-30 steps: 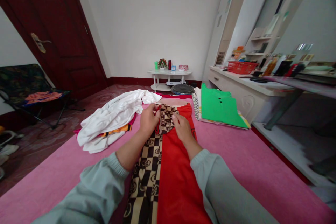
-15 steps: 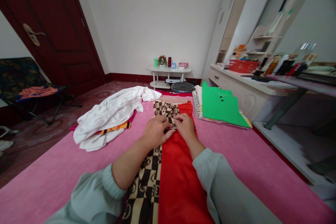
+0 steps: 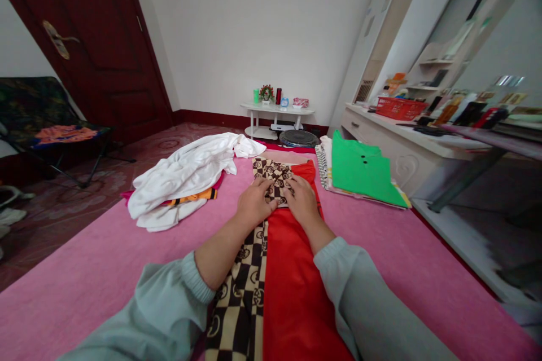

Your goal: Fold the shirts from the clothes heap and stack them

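Observation:
A long garment (image 3: 296, 276), plain red on one side and brown-and-cream checked on the other, lies lengthwise on the pink bedspread (image 3: 169, 287). Its far end shows a folded patterned section (image 3: 277, 167). My left hand (image 3: 255, 201) rests on the left part of that section, fingers spread over the cloth. On the right part lies my right hand (image 3: 301, 201), palm down with fingers apart. Both hands touch the fabric without gripping it. The garment's near end runs out of view between my sleeves.
Left of the garment is a heap of white clothing (image 3: 186, 172) with an orange piece (image 3: 195, 197) under it. A stack topped by a folded green shirt (image 3: 359, 172) lies to the right. Beyond stand a small white table (image 3: 277, 108) and a dresser (image 3: 393, 138) with a red basket (image 3: 400, 108).
My fingers have gone from pinching near the middle of the patterned section to lying spread on it. The whole view has shifted slightly.

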`<state>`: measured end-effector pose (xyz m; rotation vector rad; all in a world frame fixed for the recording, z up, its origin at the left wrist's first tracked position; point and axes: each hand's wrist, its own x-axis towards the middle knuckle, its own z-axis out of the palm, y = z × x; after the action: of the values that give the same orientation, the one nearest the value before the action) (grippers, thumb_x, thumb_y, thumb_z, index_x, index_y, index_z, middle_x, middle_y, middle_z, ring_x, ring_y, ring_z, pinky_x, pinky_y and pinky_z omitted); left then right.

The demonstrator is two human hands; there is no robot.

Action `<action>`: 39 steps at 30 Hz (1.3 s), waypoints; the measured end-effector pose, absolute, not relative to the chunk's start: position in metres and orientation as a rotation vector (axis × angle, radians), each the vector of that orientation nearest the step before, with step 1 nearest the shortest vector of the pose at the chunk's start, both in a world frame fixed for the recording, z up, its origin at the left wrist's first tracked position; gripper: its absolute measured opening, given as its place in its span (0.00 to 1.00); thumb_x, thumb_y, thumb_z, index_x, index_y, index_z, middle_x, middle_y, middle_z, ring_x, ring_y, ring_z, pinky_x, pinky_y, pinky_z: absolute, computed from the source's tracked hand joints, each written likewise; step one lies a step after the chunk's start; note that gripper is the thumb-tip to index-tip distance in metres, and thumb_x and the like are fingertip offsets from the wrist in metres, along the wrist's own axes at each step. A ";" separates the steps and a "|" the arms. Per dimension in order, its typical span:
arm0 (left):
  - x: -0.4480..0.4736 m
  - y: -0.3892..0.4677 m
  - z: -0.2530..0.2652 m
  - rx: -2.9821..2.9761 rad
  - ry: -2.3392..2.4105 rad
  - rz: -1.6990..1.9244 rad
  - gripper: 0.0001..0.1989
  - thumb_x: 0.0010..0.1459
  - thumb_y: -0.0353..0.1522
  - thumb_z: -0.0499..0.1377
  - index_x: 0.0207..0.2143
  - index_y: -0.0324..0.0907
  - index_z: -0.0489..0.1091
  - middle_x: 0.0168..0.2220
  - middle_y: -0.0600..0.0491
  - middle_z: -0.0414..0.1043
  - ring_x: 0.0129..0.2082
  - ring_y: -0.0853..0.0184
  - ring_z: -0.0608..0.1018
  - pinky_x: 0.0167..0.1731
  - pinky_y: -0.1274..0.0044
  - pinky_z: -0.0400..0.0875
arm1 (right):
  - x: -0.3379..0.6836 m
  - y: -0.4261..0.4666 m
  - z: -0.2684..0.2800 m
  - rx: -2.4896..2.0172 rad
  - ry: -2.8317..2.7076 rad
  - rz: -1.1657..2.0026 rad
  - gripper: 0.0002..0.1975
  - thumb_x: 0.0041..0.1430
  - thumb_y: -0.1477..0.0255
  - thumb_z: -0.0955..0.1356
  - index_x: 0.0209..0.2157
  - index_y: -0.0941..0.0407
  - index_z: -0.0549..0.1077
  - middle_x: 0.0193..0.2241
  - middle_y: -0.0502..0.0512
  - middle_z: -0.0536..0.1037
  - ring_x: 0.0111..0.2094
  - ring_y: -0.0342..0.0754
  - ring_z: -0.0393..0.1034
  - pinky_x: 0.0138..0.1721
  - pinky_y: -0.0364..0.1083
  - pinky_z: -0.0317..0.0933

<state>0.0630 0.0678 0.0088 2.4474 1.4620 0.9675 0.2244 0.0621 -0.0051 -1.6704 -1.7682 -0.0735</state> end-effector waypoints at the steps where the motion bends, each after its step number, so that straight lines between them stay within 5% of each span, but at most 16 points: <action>1: 0.063 0.068 0.008 2.454 1.442 0.956 0.22 0.51 0.36 0.61 0.50 0.46 0.70 0.50 0.53 0.70 0.44 0.64 0.75 0.41 0.75 0.70 | 0.225 0.062 -0.004 -1.668 -1.765 -0.084 0.15 0.60 0.70 0.63 0.47 0.56 0.75 0.54 0.59 0.71 0.56 0.53 0.61 0.57 0.53 0.53; 7: 0.062 0.068 0.006 2.602 1.344 0.894 0.14 0.55 0.35 0.58 0.44 0.45 0.76 0.49 0.53 0.73 0.48 0.60 0.71 0.50 0.70 0.66 | 0.224 0.059 -0.001 -1.597 -1.842 -0.081 0.11 0.59 0.72 0.64 0.40 0.54 0.77 0.45 0.55 0.77 0.51 0.51 0.65 0.54 0.52 0.54; 16: 0.068 0.067 0.010 2.609 1.314 0.730 0.26 0.54 0.32 0.56 0.56 0.49 0.65 0.52 0.52 0.71 0.57 0.56 0.64 0.56 0.61 0.58 | 0.220 0.058 0.003 -1.710 -1.764 -0.115 0.13 0.61 0.72 0.62 0.44 0.57 0.75 0.41 0.58 0.78 0.45 0.51 0.68 0.50 0.49 0.56; 23: 0.072 0.071 0.009 2.571 1.249 0.708 0.29 0.52 0.28 0.54 0.58 0.51 0.62 0.56 0.51 0.67 0.60 0.57 0.62 0.56 0.58 0.57 | 0.226 0.062 -0.002 -1.839 -1.681 -0.116 0.15 0.58 0.70 0.64 0.46 0.52 0.76 0.49 0.58 0.73 0.50 0.55 0.64 0.51 0.52 0.56; 32: 0.074 0.074 0.008 2.617 1.197 0.628 0.39 0.51 0.26 0.53 0.65 0.52 0.49 0.59 0.49 0.64 0.63 0.56 0.59 0.56 0.57 0.57 | 0.226 0.061 0.000 -1.816 -1.643 -0.110 0.15 0.59 0.74 0.61 0.44 0.58 0.75 0.44 0.61 0.77 0.48 0.54 0.66 0.52 0.51 0.56; 39: 0.075 0.072 0.006 2.620 1.221 0.613 0.37 0.54 0.28 0.51 0.66 0.46 0.47 0.64 0.49 0.57 0.63 0.56 0.58 0.59 0.58 0.53 | 0.224 0.062 -0.002 -1.773 -1.753 0.009 0.19 0.60 0.71 0.62 0.52 0.54 0.72 0.55 0.56 0.71 0.56 0.54 0.62 0.57 0.55 0.53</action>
<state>0.0747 0.0723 0.0062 2.6201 1.2206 0.6134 0.2241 0.0625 -0.0019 -1.7728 -1.7535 0.0086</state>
